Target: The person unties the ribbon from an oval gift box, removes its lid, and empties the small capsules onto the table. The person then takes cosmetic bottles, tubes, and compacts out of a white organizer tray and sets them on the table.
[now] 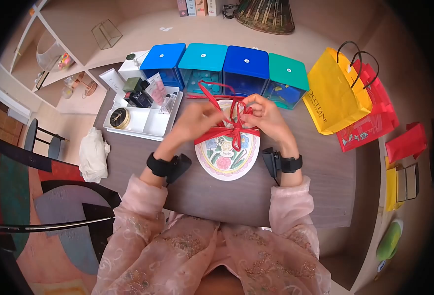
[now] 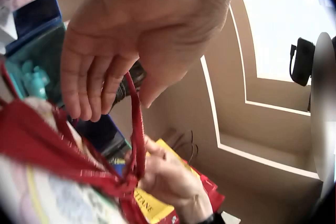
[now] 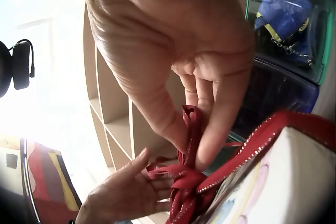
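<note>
Head view shows the floral box (image 1: 226,162) on the table (image 1: 305,182), its red ribbon (image 1: 237,131) pinched by the right hand (image 1: 267,120), while the left hand (image 1: 197,121), fingers nearly straight, is beside, touching or not I cannot tell, and only the right wrist view reveals a chain (image 3: 292,49) inside the green-lidded bin (image 1: 288,68).

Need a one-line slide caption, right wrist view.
Right hand pinches red ribbon beside its knot, left hand close by, white patterned box at the edge.

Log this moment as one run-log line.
right hand: pinching red ribbon | left hand: fingers extended, near ribbon | floral box: ribbon knotted across lid
</note>
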`<state>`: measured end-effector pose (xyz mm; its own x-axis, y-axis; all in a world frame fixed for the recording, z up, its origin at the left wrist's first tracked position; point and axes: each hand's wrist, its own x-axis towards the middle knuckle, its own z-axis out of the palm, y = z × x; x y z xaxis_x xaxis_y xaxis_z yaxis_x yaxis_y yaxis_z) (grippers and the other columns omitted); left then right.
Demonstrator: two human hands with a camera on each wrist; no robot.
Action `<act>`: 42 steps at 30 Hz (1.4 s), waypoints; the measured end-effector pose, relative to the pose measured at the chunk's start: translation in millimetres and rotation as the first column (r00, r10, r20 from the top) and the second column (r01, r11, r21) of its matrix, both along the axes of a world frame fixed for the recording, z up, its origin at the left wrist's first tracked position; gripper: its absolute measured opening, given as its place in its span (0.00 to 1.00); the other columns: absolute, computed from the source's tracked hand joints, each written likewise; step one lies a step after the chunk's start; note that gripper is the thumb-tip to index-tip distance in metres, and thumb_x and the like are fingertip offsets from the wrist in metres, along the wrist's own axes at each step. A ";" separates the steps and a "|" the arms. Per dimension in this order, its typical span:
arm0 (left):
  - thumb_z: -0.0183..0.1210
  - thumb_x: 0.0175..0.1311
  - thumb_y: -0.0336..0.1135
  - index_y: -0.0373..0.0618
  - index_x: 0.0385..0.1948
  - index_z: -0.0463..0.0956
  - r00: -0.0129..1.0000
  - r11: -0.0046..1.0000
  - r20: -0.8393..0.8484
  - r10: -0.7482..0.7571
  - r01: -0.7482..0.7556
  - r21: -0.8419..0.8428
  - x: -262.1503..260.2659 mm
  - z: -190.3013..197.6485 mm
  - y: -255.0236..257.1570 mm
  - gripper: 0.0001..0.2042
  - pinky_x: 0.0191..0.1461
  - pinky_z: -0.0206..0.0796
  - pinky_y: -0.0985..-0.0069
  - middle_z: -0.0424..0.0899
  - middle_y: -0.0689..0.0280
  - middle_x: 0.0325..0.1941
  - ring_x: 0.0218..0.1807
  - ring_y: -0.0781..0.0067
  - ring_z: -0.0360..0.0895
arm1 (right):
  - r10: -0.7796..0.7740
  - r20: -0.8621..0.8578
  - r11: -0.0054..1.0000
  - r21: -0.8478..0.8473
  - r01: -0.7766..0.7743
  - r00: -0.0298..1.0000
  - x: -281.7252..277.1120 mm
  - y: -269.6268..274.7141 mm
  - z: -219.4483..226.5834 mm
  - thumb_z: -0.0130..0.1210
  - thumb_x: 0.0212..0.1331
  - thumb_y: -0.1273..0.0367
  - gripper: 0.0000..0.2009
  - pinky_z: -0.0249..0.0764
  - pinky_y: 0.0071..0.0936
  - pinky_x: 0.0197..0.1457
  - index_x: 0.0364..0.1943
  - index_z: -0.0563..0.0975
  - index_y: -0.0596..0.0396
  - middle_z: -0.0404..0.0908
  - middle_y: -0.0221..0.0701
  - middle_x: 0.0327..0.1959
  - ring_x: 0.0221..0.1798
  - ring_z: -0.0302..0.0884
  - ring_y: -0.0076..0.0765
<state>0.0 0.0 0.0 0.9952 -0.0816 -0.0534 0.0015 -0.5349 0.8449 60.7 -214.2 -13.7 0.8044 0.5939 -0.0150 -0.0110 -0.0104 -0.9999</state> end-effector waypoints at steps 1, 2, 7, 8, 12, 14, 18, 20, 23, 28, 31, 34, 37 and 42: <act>0.60 0.59 0.38 0.37 0.34 0.78 0.992 0.993 0.091 -0.090 0.097 -0.073 -4.9 -11.9 -6.1 0.12 0.35 0.67 0.76 0.82 0.62 0.28 0.31 0.76 0.78 | -0.010 0.000 1.000 0.006 0.010 1.000 -0.8 -0.2 2.4 0.55 0.52 0.80 0.13 0.75 0.18 0.35 0.42 0.71 0.57 0.79 0.30 0.31 0.34 0.76 0.20; 0.62 0.55 0.36 0.37 0.29 0.79 0.968 0.971 0.186 -0.170 0.197 -0.137 -8.2 -17.9 -12.3 0.10 0.31 0.66 0.74 0.81 0.62 0.22 0.27 0.74 0.77 | -0.021 -0.001 1.000 0.011 0.021 1.000 -1.8 -0.6 2.8 0.55 0.54 0.80 0.10 0.76 0.18 0.36 0.40 0.72 0.57 0.79 0.29 0.32 0.35 0.77 0.20; 0.64 0.50 0.31 0.38 0.29 0.79 0.947 0.977 0.246 -0.206 0.212 0.005 -7.6 -23.4 -26.1 0.08 0.29 0.65 0.71 0.79 0.57 0.21 0.24 0.67 0.77 | -0.020 0.028 0.999 0.032 0.019 0.999 -1.3 1.1 2.1 0.54 0.55 0.79 0.09 0.76 0.17 0.37 0.40 0.73 0.57 0.80 0.28 0.33 0.37 0.78 0.19; 0.64 0.49 0.30 0.37 0.29 0.79 0.958 0.979 0.212 -0.194 0.204 -0.021 -6.5 -23.3 -27.0 0.08 0.30 0.65 0.70 0.79 0.56 0.21 0.24 0.64 0.76 | -0.026 0.036 0.999 0.038 0.024 0.999 -1.7 1.0 2.8 0.54 0.55 0.79 0.09 0.76 0.17 0.37 0.40 0.73 0.57 0.80 0.27 0.34 0.37 0.78 0.19; 0.63 0.50 0.31 0.36 0.26 0.78 0.963 0.980 0.179 -0.199 0.192 0.055 -4.3 -23.2 -29.1 0.07 0.30 0.66 0.69 0.79 0.55 0.20 0.25 0.63 0.77 | -0.054 0.047 0.995 0.090 0.050 0.997 -1.5 0.3 4.1 0.56 0.55 0.78 0.10 0.76 0.17 0.36 0.41 0.73 0.57 0.80 0.28 0.33 0.36 0.78 0.19; 0.61 0.52 0.31 0.33 0.24 0.78 0.951 0.992 0.283 -0.121 0.104 0.075 -6.4 -27.2 -29.9 0.08 0.30 0.67 0.69 0.78 0.54 0.20 0.24 0.62 0.77 | -0.125 0.064 0.992 0.011 0.125 0.990 -1.4 -3.0 8.5 0.58 0.54 0.75 0.11 0.75 0.17 0.35 0.42 0.75 0.58 0.81 0.30 0.32 0.35 0.78 0.19; 0.58 0.54 0.30 0.31 0.23 0.76 0.931 0.994 0.353 -0.088 0.061 0.087 -9.2 -29.2 -34.1 0.09 0.30 0.67 0.68 0.78 0.54 0.19 0.24 0.61 0.78 | -0.055 0.191 0.977 -0.192 0.092 0.980 -2.5 -13.5 6.5 0.62 0.51 0.73 0.09 0.74 0.18 0.35 0.38 0.78 0.59 0.82 0.30 0.29 0.32 0.78 0.21; 0.58 0.56 0.29 0.31 0.32 0.76 0.921 0.993 0.371 -0.120 0.112 0.044 -8.4 -31.5 -33.7 0.09 0.28 0.68 0.73 0.79 0.56 0.23 0.23 0.68 0.77 | 0.061 0.232 0.978 -0.210 -0.011 0.971 -4.3 -12.6 5.3 0.64 0.47 0.73 0.07 0.74 0.20 0.35 0.30 0.80 0.60 0.82 0.31 0.26 0.30 0.79 0.22; 0.58 0.57 0.30 0.32 0.33 0.74 0.923 0.991 0.361 -0.134 0.123 0.053 -8.3 -33.3 -30.9 0.09 0.28 0.68 0.73 0.79 0.55 0.23 0.23 0.68 0.77 | 0.082 0.325 0.965 -0.264 0.007 0.942 -5.3 -2.1 -4.0 0.66 0.42 0.73 0.08 0.73 0.20 0.34 0.26 0.80 0.61 0.81 0.32 0.23 0.28 0.78 0.22; 0.61 0.55 0.32 0.32 0.34 0.74 0.951 0.991 0.277 -0.136 0.129 0.043 -11.9 -24.1 -30.2 0.11 0.29 0.68 0.74 0.80 0.56 0.24 0.24 0.69 0.77 | 0.063 0.399 0.931 -0.354 0.090 0.915 -10.1 -0.4 -0.9 0.63 0.41 0.75 0.07 0.71 0.21 0.32 0.26 0.78 0.61 0.79 0.30 0.21 0.26 0.76 0.22; 0.63 0.54 0.32 0.32 0.33 0.75 0.942 0.986 0.296 -0.158 0.165 0.001 -12.5 -22.8 -28.8 0.12 0.30 0.67 0.74 0.80 0.56 0.24 0.24 0.70 0.76 | 0.056 0.438 0.930 -0.350 0.113 0.897 -10.4 0.6 -0.7 0.59 0.44 0.75 0.05 0.67 0.20 0.29 0.26 0.76 0.61 0.77 0.27 0.19 0.24 0.72 0.20; 0.63 0.52 0.32 0.33 0.30 0.76 0.926 0.984 0.335 -0.175 0.174 0.034 -13.3 -22.5 -28.3 0.10 0.30 0.66 0.72 0.79 0.56 0.22 0.24 0.66 0.77 | 0.054 0.470 0.900 -0.406 0.161 0.881 -15.5 7.2 5.5 0.55 0.47 0.73 0.05 0.64 0.20 0.28 0.26 0.74 0.61 0.75 0.27 0.19 0.24 0.69 0.20; 0.61 0.52 0.31 0.34 0.28 0.77 0.942 0.981 0.286 -0.178 0.148 0.124 -15.6 -19.4 -29.6 0.08 0.31 0.65 0.69 0.78 0.53 0.21 0.24 0.60 0.77 | 0.056 0.401 0.923 -0.370 0.105 0.914 -13.5 7.9 2.1 0.52 0.50 0.71 0.05 0.62 0.20 0.30 0.26 0.72 0.59 0.73 0.26 0.23 0.27 0.67 0.19; 0.59 0.53 0.31 0.34 0.29 0.77 0.942 0.975 0.269 -0.199 0.164 0.149 -17.8 -19.5 -27.7 0.08 0.32 0.65 0.66 0.78 0.50 0.23 0.26 0.56 0.77 | 0.159 0.188 0.985 -0.098 -0.142 0.969 0.8 5.0 -19.4 0.53 0.50 0.70 0.05 0.65 0.24 0.36 0.27 0.75 0.58 0.73 0.28 0.26 0.30 0.67 0.23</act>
